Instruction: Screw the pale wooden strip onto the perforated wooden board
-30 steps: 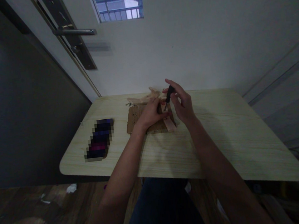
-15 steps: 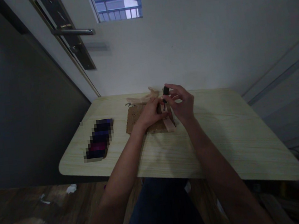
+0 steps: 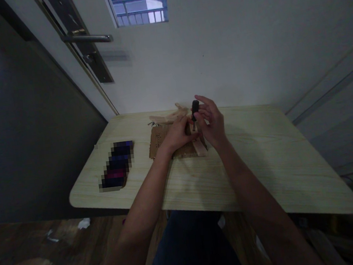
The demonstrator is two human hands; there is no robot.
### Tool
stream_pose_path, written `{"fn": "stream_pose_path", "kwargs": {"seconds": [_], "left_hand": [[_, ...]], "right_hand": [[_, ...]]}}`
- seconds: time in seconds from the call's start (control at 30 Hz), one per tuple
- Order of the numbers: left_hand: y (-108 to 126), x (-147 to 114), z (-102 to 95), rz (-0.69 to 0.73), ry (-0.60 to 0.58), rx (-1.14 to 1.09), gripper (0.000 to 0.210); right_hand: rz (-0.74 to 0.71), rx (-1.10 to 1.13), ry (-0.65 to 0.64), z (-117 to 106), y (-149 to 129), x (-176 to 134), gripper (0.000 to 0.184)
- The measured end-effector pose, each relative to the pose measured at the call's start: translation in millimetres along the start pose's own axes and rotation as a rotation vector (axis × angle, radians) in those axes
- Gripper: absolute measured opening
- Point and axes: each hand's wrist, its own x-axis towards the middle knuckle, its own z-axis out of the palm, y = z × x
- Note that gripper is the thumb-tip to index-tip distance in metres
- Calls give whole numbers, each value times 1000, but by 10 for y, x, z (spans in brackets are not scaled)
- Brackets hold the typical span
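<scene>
A screwdriver (image 3: pixel 195 107) with a black handle stands nearly upright, its shaft pointing down at a pale wooden strip (image 3: pixel 200 148). My right hand (image 3: pixel 212 122) has its thumb and fingers around the handle, the index finger raised near the top. My left hand (image 3: pixel 178 135) is closed on the wooden strip, thumb on the near side and fingers on the far side of the screwdriver's tip. Under the strip lies a piece of brown cardboard (image 3: pixel 156 142) with small holes in it. Whether a screw sits under the tip is too small to tell.
Several wood pieces (image 3: pixel 165 118) lie behind the cardboard, with small metal bits (image 3: pixel 154 124) beside them. A pixelated phone-like slab (image 3: pixel 116 165) rests on the left of the table (image 3: pixel 278 159). A white door (image 3: pixel 233 49) with a handle (image 3: pixel 92 38) rises behind the table's far edge.
My right hand has shifted slightly left and turned around the screwdriver handle, with the index finger lifting. The left hand and the wooden strip stay where they were.
</scene>
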Motion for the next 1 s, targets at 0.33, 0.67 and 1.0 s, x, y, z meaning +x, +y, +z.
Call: {"fn": "stream_pose_path", "kwargs": {"seconds": [0.33,0.67,1.0], "left_hand": [[-48,-6,29,27,15,-4,38],[-10,-5,4,-5,2,-17,36],[10,-6,2,-18,-3,14,37]], "right_hand": [[-34,-98,142,-27,39,9,31],[-20,-24,-9,-46,-20,-7,39],[-7,-38,23,-37,24,-8,40]]}}
